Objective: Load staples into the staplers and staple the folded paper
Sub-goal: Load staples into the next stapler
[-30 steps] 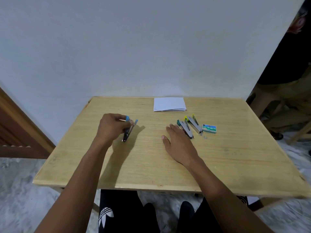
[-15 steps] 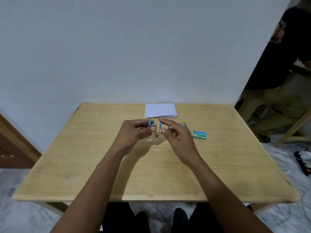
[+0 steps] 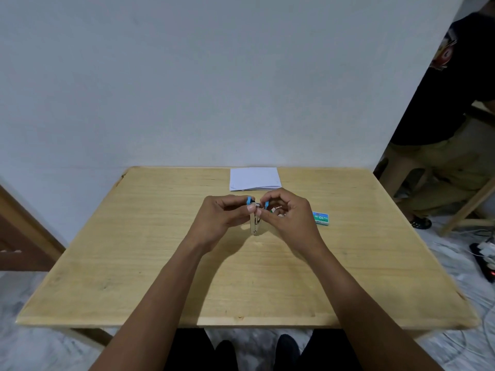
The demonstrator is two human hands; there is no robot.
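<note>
1. Now the table [image 3: 150, 263] lies under both hands.
2. Paper [image 3: 254, 178] lies beyond the fingertips.
3. Left hand [image 3: 222, 218] pinches the stapler [image 3: 254, 223].
4. Right hand [image 3: 290, 215] pinches its blue tip; staple box [image 3: 321, 218] lies right of the knuckles.

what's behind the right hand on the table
Peeking past the right hand is the staple box, and farther back the folded paper. Between the fingers a small green-and-metal bit shows; what it belongs to is covered by the hand.
</note>
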